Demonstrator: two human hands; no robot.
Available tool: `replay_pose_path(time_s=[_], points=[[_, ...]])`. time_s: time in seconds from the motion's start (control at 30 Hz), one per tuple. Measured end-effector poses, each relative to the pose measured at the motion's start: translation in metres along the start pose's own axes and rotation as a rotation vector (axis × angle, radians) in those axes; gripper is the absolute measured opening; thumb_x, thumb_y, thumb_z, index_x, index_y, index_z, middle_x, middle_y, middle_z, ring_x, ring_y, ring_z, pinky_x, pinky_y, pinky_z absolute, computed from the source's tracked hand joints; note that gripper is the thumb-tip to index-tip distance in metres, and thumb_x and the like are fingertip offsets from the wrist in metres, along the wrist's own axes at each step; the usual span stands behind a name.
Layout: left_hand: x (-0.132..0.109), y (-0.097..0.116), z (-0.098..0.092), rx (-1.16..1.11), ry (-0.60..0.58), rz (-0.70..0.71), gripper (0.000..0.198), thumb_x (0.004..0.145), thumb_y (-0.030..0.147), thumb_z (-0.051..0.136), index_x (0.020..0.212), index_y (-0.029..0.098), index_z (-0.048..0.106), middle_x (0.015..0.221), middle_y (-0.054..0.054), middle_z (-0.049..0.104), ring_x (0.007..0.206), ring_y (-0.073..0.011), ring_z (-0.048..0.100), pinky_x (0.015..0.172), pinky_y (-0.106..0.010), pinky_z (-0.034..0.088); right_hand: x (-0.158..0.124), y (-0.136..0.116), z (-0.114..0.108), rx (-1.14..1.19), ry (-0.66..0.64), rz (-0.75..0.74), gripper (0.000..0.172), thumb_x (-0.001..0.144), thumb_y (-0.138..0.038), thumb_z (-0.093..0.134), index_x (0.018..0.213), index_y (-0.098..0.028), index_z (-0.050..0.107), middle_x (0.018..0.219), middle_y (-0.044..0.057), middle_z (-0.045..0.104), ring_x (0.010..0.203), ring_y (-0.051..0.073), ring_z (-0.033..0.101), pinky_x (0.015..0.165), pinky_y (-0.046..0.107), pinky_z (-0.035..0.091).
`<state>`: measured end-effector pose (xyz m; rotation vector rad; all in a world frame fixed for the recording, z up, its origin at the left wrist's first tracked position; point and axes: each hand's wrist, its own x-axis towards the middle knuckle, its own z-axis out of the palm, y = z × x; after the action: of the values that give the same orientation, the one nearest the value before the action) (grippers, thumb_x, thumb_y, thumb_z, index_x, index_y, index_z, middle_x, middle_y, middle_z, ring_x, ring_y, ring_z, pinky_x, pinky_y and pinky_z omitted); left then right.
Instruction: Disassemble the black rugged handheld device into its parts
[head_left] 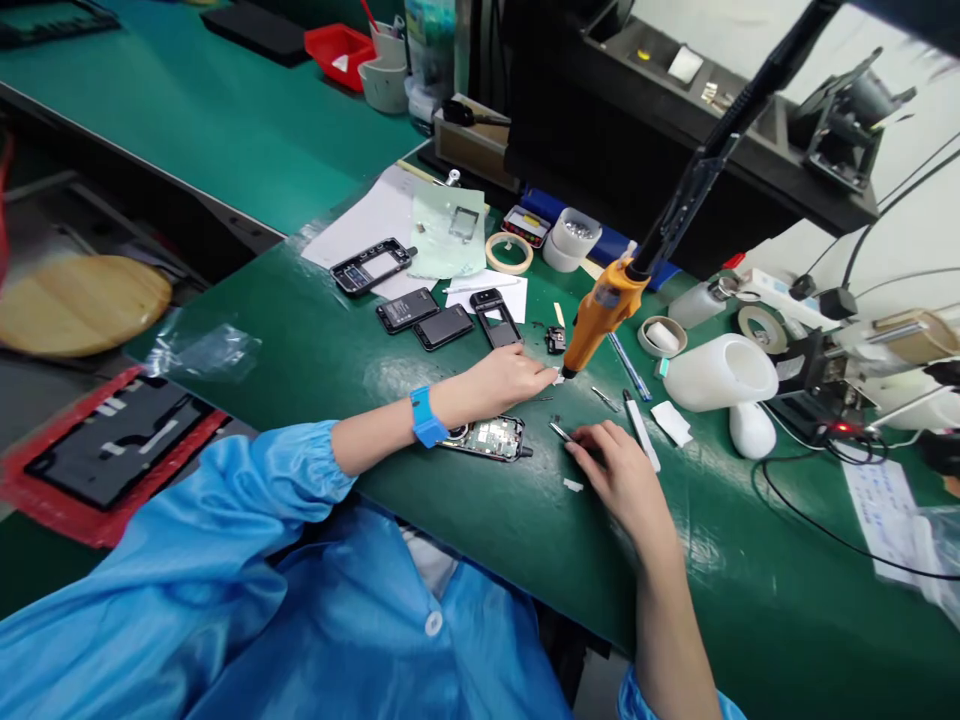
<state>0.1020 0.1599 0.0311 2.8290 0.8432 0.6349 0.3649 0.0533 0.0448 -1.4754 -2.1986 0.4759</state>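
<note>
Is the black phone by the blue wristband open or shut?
Open: the black, oblong phone shows its bare, green-and-silver circuit board, with no cover over it.

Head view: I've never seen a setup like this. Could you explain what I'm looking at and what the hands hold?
There is no robot here. A camera on a person's head looks down at their own two bare hands. The left hand, below a blue wristband, has its fingertips beside the tip of an orange electric screwdriver; whether they pinch something is too small to tell. The right hand holds a slim metal tool. On the green table lie an opened device with a bare circuit board, black phone-like parts and a tape roll.
</note>
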Motion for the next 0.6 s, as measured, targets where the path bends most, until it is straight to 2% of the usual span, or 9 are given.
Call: replay_pose_path(time_s=[0.1,0.17,0.27,0.33,0.43,0.5,0.6], points=[[-0.014,0.010,-0.016,-0.114,0.070,-0.012,0.008,0.105,0.012,0.069,0.110,0.018,0.072,0.095,-0.004,0.085,0.082,-0.0171,0.079,0.080,-0.029,0.057,0.002,-0.015,0.005,0.057,0.126,-0.070,0.026,0.118,-0.049,0.064,0.115,-0.027,0.076,0.098,0.007,0.080,0.088,0.027,0.078,0.080,0.040,0.062],[-0.026,0.020,-0.025,-0.251,0.135,-0.013,0.006,0.105,0.016,0.074,0.111,0.020,0.072,0.098,-0.001,0.085,0.086,-0.0130,0.079,0.080,-0.023,0.059,0.003,-0.028,0.013,0.121,0.204,-0.124,0.019,0.117,-0.042,0.067,0.124,-0.026,0.075,0.102,0.006,0.082,0.087,0.024,0.080,0.081,0.038,0.065],[-0.045,0.036,-0.031,-0.597,0.263,-0.051,0.004,0.104,0.016,0.077,0.105,0.019,0.074,0.094,0.000,0.084,0.086,-0.0114,0.079,0.079,-0.019,0.059,0.004,-0.045,0.029,0.207,0.291,-0.210,0.012,0.116,-0.035,0.071,0.123,-0.026,0.076,0.101,0.004,0.085,0.083,0.020,0.081,0.077,0.034,0.067],[-0.057,0.042,-0.029,-0.691,0.282,-0.103,0.003,0.106,0.018,0.077,0.103,0.018,0.074,0.094,-0.001,0.084,0.086,-0.0118,0.079,0.078,-0.019,0.059,0.006,-0.052,0.038,0.249,0.321,-0.252,0.007,0.116,-0.030,0.072,0.118,-0.026,0.077,0.099,0.004,0.086,0.081,0.019,0.082,0.075,0.033,0.067],[-0.076,0.043,-0.025,-0.601,0.244,-0.167,0.010,0.111,0.027,0.073,0.115,0.019,0.076,0.107,-0.004,0.086,0.098,-0.0162,0.081,0.089,-0.025,0.062,0.008,-0.055,0.044,0.278,0.329,-0.281,0.008,0.114,-0.022,0.073,0.116,-0.026,0.080,0.099,0.005,0.087,0.084,0.020,0.083,0.077,0.033,0.070],[-0.091,0.040,-0.023,-0.435,0.201,-0.177,0.022,0.113,0.034,0.070,0.128,0.018,0.074,0.130,-0.012,0.084,0.119,-0.0237,0.080,0.105,-0.036,0.063,0.008,-0.055,0.045,0.276,0.315,-0.290,0.014,0.112,-0.016,0.074,0.118,-0.025,0.082,0.102,0.006,0.087,0.087,0.020,0.084,0.079,0.034,0.071],[-0.114,0.034,-0.021,-0.220,0.140,-0.181,0.036,0.111,0.036,0.072,0.142,0.018,0.071,0.159,-0.020,0.070,0.148,-0.0354,0.068,0.121,-0.053,0.060,0.007,-0.053,0.046,0.263,0.280,-0.303,0.023,0.109,-0.010,0.074,0.125,-0.025,0.084,0.108,0.008,0.088,0.091,0.020,0.086,0.082,0.033,0.073]])
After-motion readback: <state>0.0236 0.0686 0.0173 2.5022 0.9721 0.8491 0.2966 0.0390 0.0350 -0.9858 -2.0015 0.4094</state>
